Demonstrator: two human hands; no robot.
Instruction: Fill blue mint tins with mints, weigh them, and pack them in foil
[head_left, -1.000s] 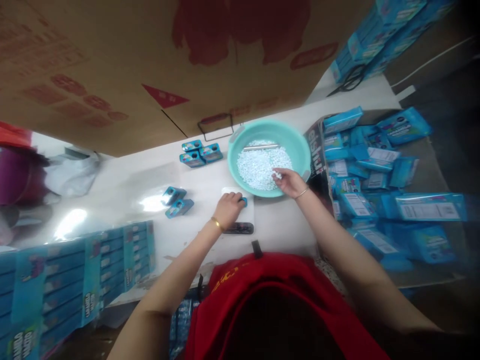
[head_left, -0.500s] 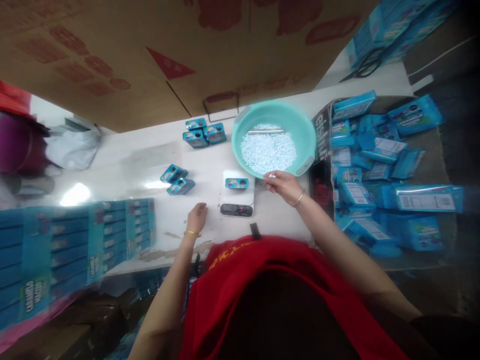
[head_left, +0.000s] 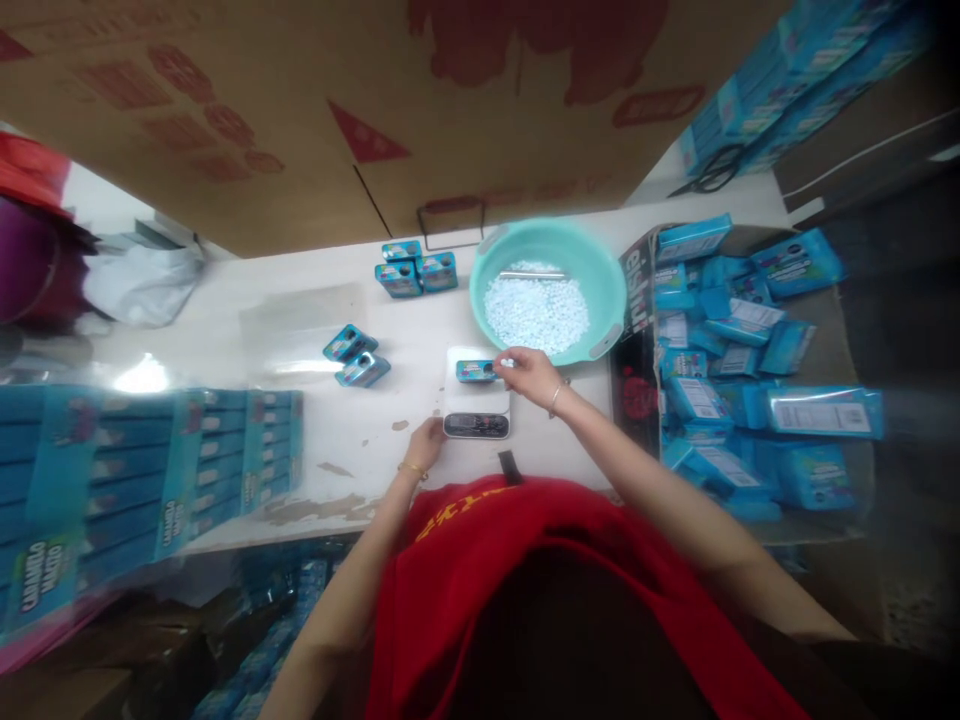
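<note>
Small blue tin (head_left: 475, 370) is sitting on the white scale (head_left: 477, 405), centre of frame, just below the teal basin (head_left: 600, 262) of white pellets (head_left: 535, 311). Right hand (head_left: 529, 373) is now pinching a few pellets at the tin's right end; half a second ago it was hovering at the basin rim, so pellets are going into the tin. Left hand (head_left: 425, 442) has come in from the bare table (head_left: 315, 330) to the scale's lower-left corner, fingers curled, holding nothing visible. More tins (head_left: 355, 356) are lying left of centre; blue packs (head_left: 739, 350) are filling the box at right.
</note>
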